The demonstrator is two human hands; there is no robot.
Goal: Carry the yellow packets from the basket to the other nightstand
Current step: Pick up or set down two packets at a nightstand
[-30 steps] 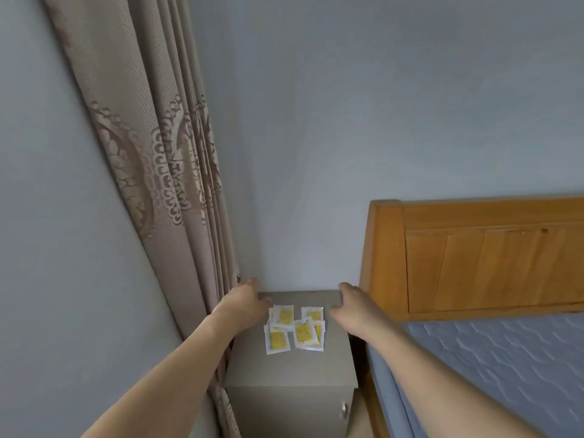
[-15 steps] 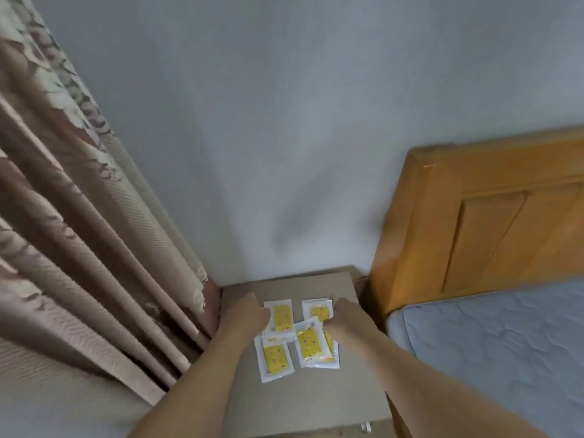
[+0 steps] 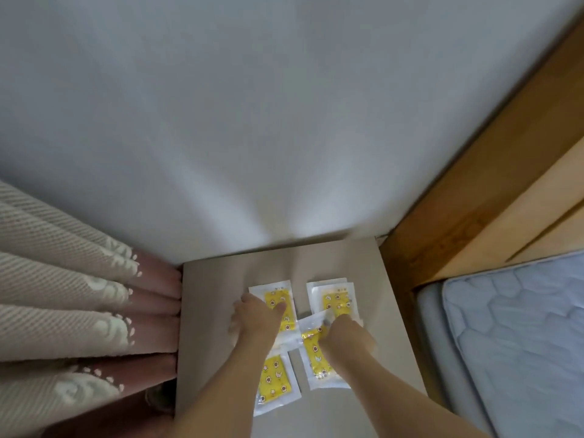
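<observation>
Several yellow packets with white borders lie on the grey nightstand [image 3: 211, 311]. My left hand [image 3: 257, 319] rests on the far left packet [image 3: 279, 298], thumb and fingers spread flat on it. My right hand [image 3: 344, 335] has its fingertips closed at the raised upper edge of the near right packet [image 3: 316, 358], which overlaps the far right packets [image 3: 336, 297]. A near left packet [image 3: 275, 382] lies partly under my left forearm. No basket is in view.
The nightstand stands in a corner against the grey wall [image 3: 252, 121]. A beige patterned curtain [image 3: 63, 295] hangs close on its left. The wooden headboard [image 3: 474, 200] and the blue quilted mattress [image 3: 521, 343] border its right side.
The view has tilted down and closer to the nightstand. Both hands moved from the sides of the packets onto them, and the near right packet's upper edge has lifted.
</observation>
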